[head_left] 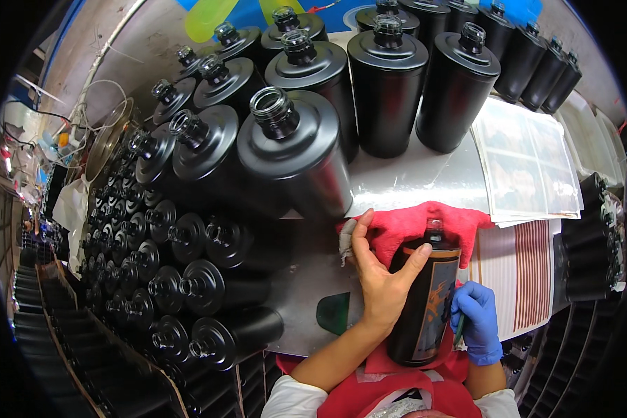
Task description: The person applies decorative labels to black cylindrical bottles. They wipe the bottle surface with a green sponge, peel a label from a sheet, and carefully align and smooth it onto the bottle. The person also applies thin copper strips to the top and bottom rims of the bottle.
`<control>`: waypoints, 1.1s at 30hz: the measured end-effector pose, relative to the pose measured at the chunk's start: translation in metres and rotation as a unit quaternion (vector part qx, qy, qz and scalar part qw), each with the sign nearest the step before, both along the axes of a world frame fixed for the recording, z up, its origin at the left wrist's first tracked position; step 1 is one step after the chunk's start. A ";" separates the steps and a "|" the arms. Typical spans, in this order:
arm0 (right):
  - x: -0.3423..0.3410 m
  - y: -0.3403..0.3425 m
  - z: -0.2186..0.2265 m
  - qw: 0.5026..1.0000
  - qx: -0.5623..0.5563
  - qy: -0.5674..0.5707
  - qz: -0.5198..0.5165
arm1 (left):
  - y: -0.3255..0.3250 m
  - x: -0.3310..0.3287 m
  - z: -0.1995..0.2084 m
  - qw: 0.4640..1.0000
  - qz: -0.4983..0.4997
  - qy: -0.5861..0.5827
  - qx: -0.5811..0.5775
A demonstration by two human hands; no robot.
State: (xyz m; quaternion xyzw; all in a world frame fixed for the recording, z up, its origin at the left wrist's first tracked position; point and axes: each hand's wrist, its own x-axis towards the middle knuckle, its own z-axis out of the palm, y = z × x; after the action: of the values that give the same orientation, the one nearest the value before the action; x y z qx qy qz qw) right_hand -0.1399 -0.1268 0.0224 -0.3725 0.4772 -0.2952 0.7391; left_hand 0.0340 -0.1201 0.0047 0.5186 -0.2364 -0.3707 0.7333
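A black bottle (425, 299) with an orange and dark label lies on a red cloth (411, 226) at the table's near edge, neck pointing away from me. My left hand (380, 279) is bare and grips the bottle's upper left side, thumb across its shoulder. My right hand (477, 320) wears a blue glove and presses against the label's right edge; it seems to hold a thin green tool, mostly hidden.
Many matte black bottles (292, 150) stand on the metal table (411, 174) behind and left. More bottles (209, 279) lie stacked in crates on the left. Sheets of labels (526, 164) lie at the right, striped backing sheets (522, 279) below them.
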 end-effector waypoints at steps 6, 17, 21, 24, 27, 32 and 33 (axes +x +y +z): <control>0.001 -0.005 -0.002 1.000 -0.012 0.020 -0.002 | -0.005 0.000 -0.005 0.996 0.016 0.081 -0.015; -0.034 -0.024 -0.071 0.936 0.036 -0.315 0.152 | 0.020 0.003 -0.017 0.972 0.097 -0.210 0.048; -0.008 0.005 0.004 0.990 0.040 -0.104 -0.083 | 0.074 0.009 -0.016 0.956 0.024 -0.289 -0.037; -0.047 -0.011 -0.018 0.989 0.005 -0.122 -0.084 | 0.118 0.007 -0.018 0.933 -0.066 -0.348 -0.055; -0.074 -0.025 -0.031 0.976 0.012 -0.215 -0.032 | 0.142 0.007 -0.029 0.909 -0.069 -0.405 -0.073; -0.074 -0.013 -0.023 0.970 0.010 -0.242 -0.021 | 0.150 0.002 -0.040 0.978 0.008 -0.204 -0.039; -0.076 -0.010 -0.021 0.967 -0.002 -0.254 -0.008 | 0.149 0.002 -0.044 0.987 -0.009 -0.155 -0.049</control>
State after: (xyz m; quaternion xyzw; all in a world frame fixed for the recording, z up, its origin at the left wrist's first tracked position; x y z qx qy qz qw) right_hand -0.2158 -0.1369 0.0009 -0.2826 0.2760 -0.3870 0.8332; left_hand 0.0360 0.0293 -0.0391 0.5311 -0.3696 -0.2805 0.7090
